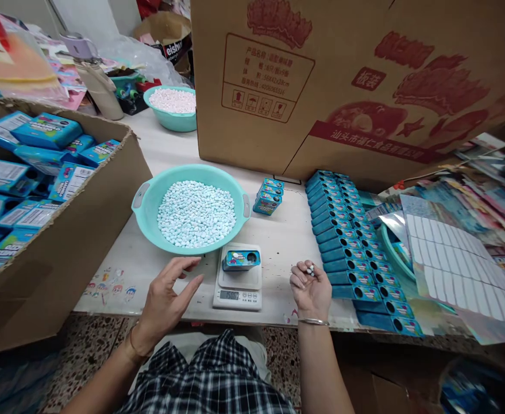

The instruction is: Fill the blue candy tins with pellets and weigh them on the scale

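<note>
On the white scale (239,282), a small blue box (240,263) is set, its round dark opening turned upward. Just to the left of the scale, the left hand (166,296) is held with thumb and fingers spread apart. On the other side, the right hand (311,292) is turned palm up, and a few pale pellets (310,269) are pinched between its thumb and curled fingers. Just behind the scale, a turquoise basin (146,221) is partly filled with pale blue candies (196,213). Near the basin's right handle, a short row of boxes (268,201) is placed. Beside the right hand, two long columns of boxes (347,247) are lined up. At the far left, blue packs (47,131) are piled inside an open carton (92,224).
</note>
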The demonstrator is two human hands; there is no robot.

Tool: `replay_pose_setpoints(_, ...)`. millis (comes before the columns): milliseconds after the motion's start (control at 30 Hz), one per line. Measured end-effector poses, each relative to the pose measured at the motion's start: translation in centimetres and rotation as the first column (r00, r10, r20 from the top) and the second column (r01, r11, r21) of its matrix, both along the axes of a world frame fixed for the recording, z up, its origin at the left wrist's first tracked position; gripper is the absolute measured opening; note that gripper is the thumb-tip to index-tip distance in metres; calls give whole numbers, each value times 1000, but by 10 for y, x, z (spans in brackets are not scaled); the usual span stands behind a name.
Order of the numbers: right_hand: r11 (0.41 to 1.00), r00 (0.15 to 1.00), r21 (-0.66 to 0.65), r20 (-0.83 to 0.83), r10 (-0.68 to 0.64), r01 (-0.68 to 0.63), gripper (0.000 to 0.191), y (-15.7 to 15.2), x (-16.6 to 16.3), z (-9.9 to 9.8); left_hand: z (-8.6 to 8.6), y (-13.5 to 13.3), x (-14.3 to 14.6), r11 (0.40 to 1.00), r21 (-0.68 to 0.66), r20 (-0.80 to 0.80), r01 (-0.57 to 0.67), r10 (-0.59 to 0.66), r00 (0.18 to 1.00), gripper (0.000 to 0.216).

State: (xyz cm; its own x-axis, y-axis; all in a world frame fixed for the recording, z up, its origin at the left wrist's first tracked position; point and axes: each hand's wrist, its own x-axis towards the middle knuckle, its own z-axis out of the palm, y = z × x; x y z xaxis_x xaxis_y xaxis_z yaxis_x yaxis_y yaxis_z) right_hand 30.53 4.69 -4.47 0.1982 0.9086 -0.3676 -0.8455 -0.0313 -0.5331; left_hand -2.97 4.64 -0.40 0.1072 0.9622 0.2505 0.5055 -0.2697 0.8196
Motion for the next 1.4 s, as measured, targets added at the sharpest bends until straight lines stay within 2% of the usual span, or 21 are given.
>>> replay_pose_setpoints(133,999,999,-23,1,44,-44,12,5,-2,-1,9,9,14,995,71,-39,73,-71,997,31)
replay_pose_setpoints(233,996,995,-33,61,79,-77,16,11,-8,4,17,19,28,979,147,-112,139,-123,986,30)
replay_pose_setpoints(333,989,962,-49,230,146,-139,17,18,-22,17,24,34,45,965,154,-251,214,-171,953,24)
replay_pose_setpoints(400,973,877,-74,422,228,-218,17,20,-34,31,26,43,55,957,105,-353,269,-218,910,21)
replay_pose_setpoints(433,959,793,-87,546,271,-268,18,21,-41,38,26,47,59,953,73,-395,295,-244,886,20)
replay_pose_setpoints(467,942,672,-104,677,301,-318,19,21,-48,46,26,50,62,948,45,-429,315,-267,863,20)
replay_pose_setpoints(533,910,345,-131,897,278,-394,20,22,-62,60,27,55,68,942,10,-474,336,-292,831,21)
replay_pose_setpoints(600,890,34,-140,985,171,-435,19,23,-72,70,28,58,72,941,0,-501,337,-292,815,22)
replay_pose_setpoints(633,883,-70,-143,990,125,-447,19,24,-76,73,28,59,74,942,-1,-512,337,-290,809,22)
replay_pose_setpoints(667,879,-132,-146,987,95,-455,19,25,-79,75,29,59,77,941,-2,-522,338,-290,803,22)
replay_pose_setpoints(700,877,-159,-148,984,83,-457,20,27,-80,75,29,60,80,939,-3,-530,343,-293,795,23)
replay_pose_setpoints(733,880,-152,-146,985,85,-452,20,28,-80,75,29,60,84,936,-5,-538,352,-300,788,23)
replay_pose_setpoints(800,898,-54,-122,992,110,-423,22,31,-76,71,30,61,91,927,-6,-543,376,-319,777,22)
replay_pose_setpoints(867,928,132,-89,980,146,-363,26,32,-68,65,32,63,96,915,5,-513,403,-344,786,19)
replay_pose_setpoints(933,957,353,-71,920,172,-281,32,31,-58,58,37,65,91,921,45,-406,386,-336,850,15)
replay_pose_setpoints(967,968,452,-70,874,176,-241,35,30,-53,54,41,66,85,936,81,-319,342,-301,899,14)
replay_pose_setpoints(1033,978,608,-77,773,181,-194,37,27,-45,48,50,64,65,973,156,-113,168,-152,982,14)
replay_pose_setpoints(1100,978,714,-85,673,196,-189,36,24,-39,45,55,59,39,980,190,45,-62,54,998,14)
replay_pose_setpoints(1200,967,819,-88,517,250,-240,32,24,-37,47,49,41,3,947,142,139,-287,268,953,16)
replay_pose_setpoints(1300,954,860,-90,416,296,-285,26,26,-38,55,24,17,-24,934,16,160,-357,350,923,20)
replay_pose_setpoints(1400,941,832,-106,444,334,-321,25,27,-43,62,-6,-5,-39,916,-128,134,-379,395,909,24)
